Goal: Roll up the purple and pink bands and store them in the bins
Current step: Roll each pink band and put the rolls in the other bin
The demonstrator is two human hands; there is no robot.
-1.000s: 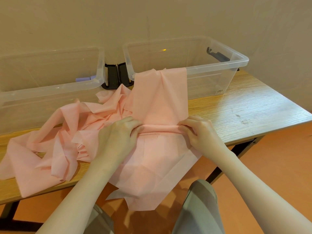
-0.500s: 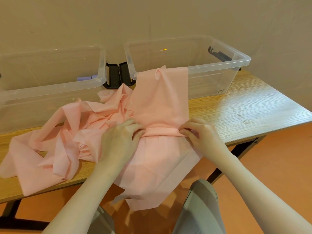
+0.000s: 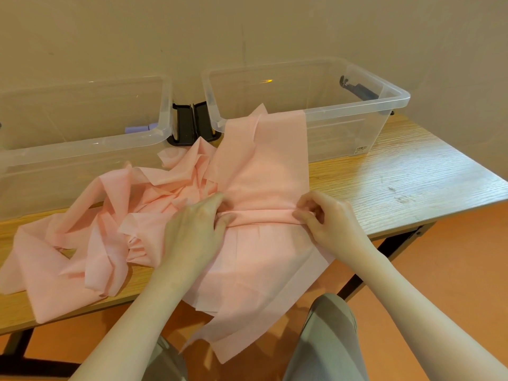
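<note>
Pinching a narrow folded ridge of the pink band [image 3: 264, 171] near the middle of the frame, we hold it from both ends: our left hand [image 3: 196, 232] has its fingers curled onto the fold's left end, and our right hand [image 3: 328, 221] nips the right end between thumb and bent fingertips. The band runs upward from the fold and drapes over the near rim of the right bin [image 3: 357, 105], in the upper right of the frame, while below our hands it hangs off the near edge of the wooden table [image 3: 406, 174] toward the lower centre. Its remaining length lies crumpled in loose loops across the left of the frame, in front of the left bin [image 3: 82, 144]. Inside that bin, close to its right wall, we see a small purple roll [image 3: 137, 129] (only partly visible through the clear plastic). Black latches [image 3: 189, 125] sit between the two bins.
</note>
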